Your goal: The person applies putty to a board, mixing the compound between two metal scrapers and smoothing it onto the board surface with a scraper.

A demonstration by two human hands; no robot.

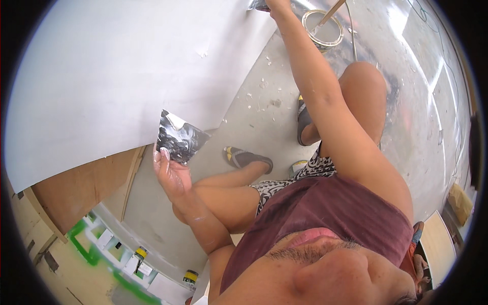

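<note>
My left hand (173, 175), its fingers streaked with white paste, grips a thin, dark, shiny plate (178, 140) by its lower edge. White paste is smeared over the plate and gathered near its upper edge. Beside it spreads a large white panel (117, 66). My right arm reaches to the top of the view, where my right hand (277, 7) is partly cut off by the edge. Its fingers close on a dark flat blade (259, 5), of which only a part shows, by the far edge of the panel.
An open can (325, 49) with a wooden stick (331, 14) stands on the paste-spotted grey floor (264, 109). Below the panel is brown plywood (84, 188). Small tins (190, 276) and green-sprayed boards (84, 249) lie lower left. Another person (420, 262) is at lower right.
</note>
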